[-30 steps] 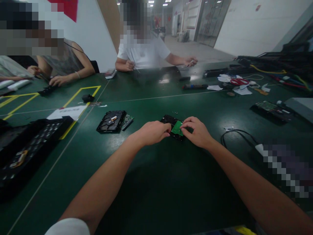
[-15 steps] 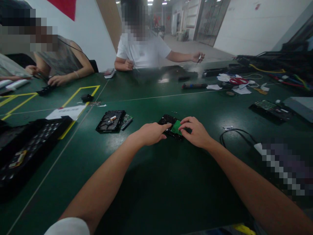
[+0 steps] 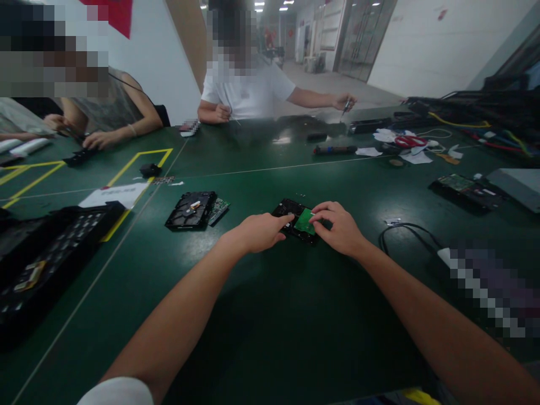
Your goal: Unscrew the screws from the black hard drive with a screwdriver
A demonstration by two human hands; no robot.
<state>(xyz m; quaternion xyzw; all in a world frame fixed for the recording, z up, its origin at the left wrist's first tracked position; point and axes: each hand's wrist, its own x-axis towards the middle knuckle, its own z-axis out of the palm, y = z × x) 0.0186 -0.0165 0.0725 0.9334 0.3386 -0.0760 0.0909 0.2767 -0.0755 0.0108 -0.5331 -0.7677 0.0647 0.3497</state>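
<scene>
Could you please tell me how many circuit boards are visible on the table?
3: the green board at the right hand's fingertips, a small board beside the black drive to the left, and another board on the black unit at far right. Others may be hidden.

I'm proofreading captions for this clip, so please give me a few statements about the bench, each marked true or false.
1. The green board lies on a black drive. True.
2. The left hand holds a screwdriver. False: no screwdriver shows in it; its index finger extends over the black drive.
3. The right hand is at the green board's edge. True.
4. A second circuit board lies beside a second drive. True.
5. The person in white has both hands empty. False: that person's outstretched hand holds a slim tool.
</scene>
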